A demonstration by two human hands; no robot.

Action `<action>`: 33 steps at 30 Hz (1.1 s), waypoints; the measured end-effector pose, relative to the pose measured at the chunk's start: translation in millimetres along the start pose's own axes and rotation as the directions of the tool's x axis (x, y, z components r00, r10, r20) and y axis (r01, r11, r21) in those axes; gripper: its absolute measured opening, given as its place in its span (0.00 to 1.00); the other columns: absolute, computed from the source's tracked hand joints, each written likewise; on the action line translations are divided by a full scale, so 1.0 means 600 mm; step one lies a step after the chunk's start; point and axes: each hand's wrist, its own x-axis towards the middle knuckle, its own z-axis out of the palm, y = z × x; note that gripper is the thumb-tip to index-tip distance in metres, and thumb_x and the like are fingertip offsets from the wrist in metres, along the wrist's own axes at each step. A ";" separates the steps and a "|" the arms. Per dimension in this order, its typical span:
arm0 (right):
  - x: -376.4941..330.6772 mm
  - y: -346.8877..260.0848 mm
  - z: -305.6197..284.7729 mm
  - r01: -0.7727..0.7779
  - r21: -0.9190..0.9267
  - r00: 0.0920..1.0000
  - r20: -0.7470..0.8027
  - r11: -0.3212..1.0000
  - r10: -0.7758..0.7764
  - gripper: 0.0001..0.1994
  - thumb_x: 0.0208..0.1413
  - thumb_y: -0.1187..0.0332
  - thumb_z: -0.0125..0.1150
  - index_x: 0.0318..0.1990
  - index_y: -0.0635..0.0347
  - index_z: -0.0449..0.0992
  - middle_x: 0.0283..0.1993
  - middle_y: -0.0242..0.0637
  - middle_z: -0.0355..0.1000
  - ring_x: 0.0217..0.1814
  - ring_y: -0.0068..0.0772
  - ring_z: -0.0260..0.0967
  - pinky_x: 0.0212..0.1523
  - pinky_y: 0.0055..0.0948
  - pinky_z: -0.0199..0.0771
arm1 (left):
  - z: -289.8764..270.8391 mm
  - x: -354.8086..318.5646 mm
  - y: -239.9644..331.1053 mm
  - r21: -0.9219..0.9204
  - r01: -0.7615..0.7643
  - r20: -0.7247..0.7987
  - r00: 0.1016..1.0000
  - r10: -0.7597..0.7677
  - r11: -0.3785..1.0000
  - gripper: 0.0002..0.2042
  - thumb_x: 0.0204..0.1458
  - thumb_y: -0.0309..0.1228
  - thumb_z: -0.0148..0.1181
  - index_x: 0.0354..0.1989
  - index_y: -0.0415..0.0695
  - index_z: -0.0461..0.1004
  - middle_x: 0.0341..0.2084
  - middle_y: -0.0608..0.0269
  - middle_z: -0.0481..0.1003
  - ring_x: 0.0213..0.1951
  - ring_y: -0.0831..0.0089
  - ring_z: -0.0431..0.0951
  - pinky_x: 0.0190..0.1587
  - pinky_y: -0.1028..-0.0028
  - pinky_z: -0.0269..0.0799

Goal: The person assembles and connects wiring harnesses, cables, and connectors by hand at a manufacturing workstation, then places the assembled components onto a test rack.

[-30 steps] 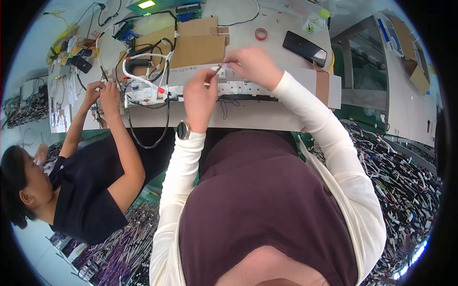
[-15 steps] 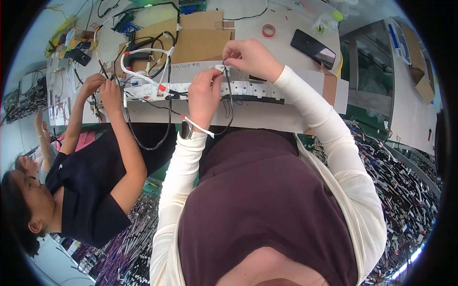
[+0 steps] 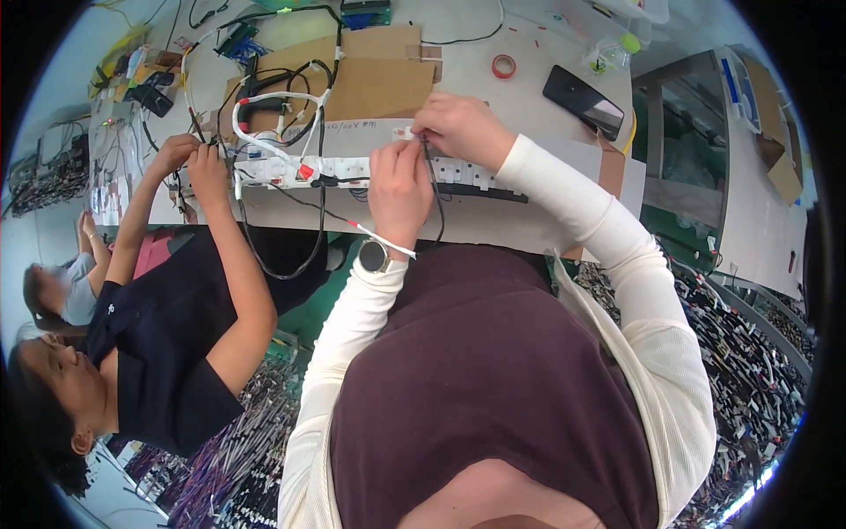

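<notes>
My left hand (image 3: 401, 189) and my right hand (image 3: 458, 130) meet over a long white strip of connector blocks (image 3: 352, 167) at the table's near edge. Both pinch a thin black wire (image 3: 434, 198) that hangs down between them toward my lap. A white cable with a red tip (image 3: 381, 238) crosses my left wrist just above a wristwatch (image 3: 374, 257). The fingertips hide what sits at the wire's upper end.
A co-worker in a dark shirt sits at my left, both hands (image 3: 192, 159) on the strip's left end. Cardboard sheets (image 3: 374, 79), looped cables (image 3: 273, 106), a red tape roll (image 3: 503, 66) and a black phone (image 3: 583, 101) lie on the table. Wire bundles (image 3: 749, 353) fill bins at right.
Both my hands have drawn closer together over the strip and the black wire now hangs straight down between them. The co-worker's hands stay at the strip's left end.
</notes>
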 end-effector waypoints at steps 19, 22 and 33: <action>-0.012 -0.039 -0.055 -0.138 -0.083 0.937 0.312 0.987 0.157 0.22 0.48 0.67 0.67 0.54 0.52 0.79 0.53 0.36 0.78 0.53 0.43 0.74 0.53 0.39 0.75 | -0.015 -0.023 0.026 0.081 0.083 0.079 0.993 -0.090 0.993 0.20 0.49 0.20 0.60 0.53 0.39 0.74 0.50 0.44 0.70 0.52 0.47 0.70 0.50 0.58 0.73; -0.036 -0.051 -0.068 -0.091 -0.163 0.975 0.188 0.982 0.121 0.27 0.49 0.66 0.67 0.60 0.54 0.73 0.60 0.43 0.72 0.62 0.48 0.67 0.62 0.41 0.68 | -0.026 -0.054 0.009 -0.088 -0.011 0.037 0.999 0.015 0.996 0.20 0.47 0.18 0.60 0.52 0.39 0.74 0.53 0.44 0.69 0.52 0.46 0.70 0.51 0.58 0.72; -0.403 -0.033 -0.052 -0.551 -0.639 0.828 -0.498 0.536 0.258 0.23 0.65 0.54 0.51 0.60 0.58 0.71 0.65 0.48 0.67 0.68 0.49 0.62 0.70 0.48 0.49 | -0.137 -0.254 -0.193 -0.397 0.662 -0.092 0.660 -0.745 0.635 0.16 0.58 0.23 0.59 0.54 0.32 0.69 0.48 0.51 0.74 0.52 0.63 0.76 0.57 0.67 0.70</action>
